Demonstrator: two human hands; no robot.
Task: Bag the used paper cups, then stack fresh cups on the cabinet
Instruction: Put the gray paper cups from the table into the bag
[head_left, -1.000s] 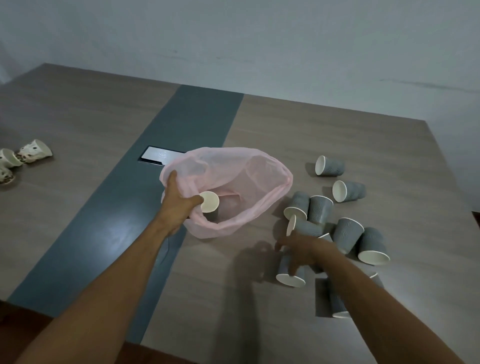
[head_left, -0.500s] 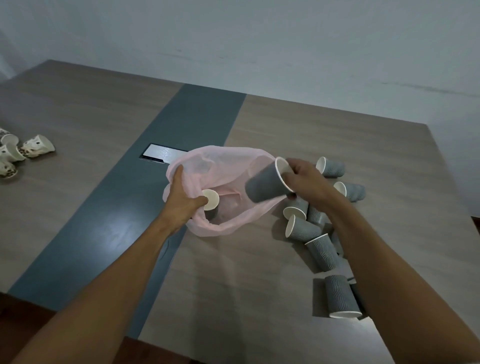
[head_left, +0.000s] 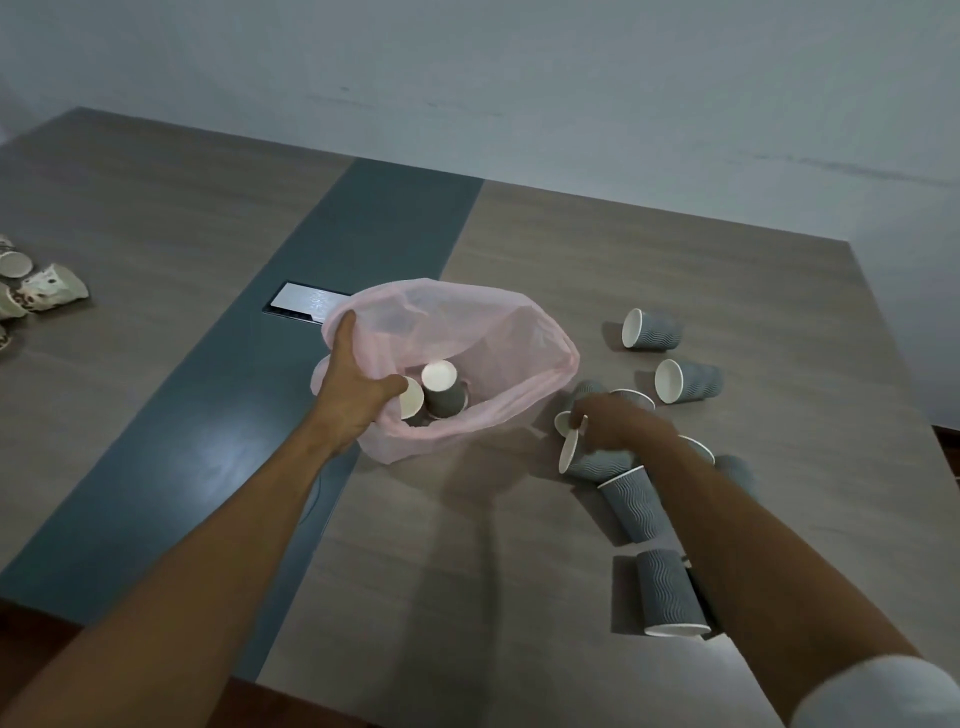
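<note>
A pink plastic bag lies open on the table with two grey paper cups inside it. My left hand grips the bag's near-left rim and holds the mouth open. Several grey ribbed paper cups lie scattered to the right of the bag. My right hand is down in that pile, its fingers closing on the rim of a cup lying on its side. Two more cups lie further back.
The wooden table has a dark blue-grey strip down its middle, with a metal cable hatch just behind the bag. Several patterned white cups lie at the far left. A pale wall stands behind the table's far edge.
My right hand let the grey cup go into the bag, which now holds two cups, then dropped back to the pile and took hold of another cup. My left hand kept its grip.
</note>
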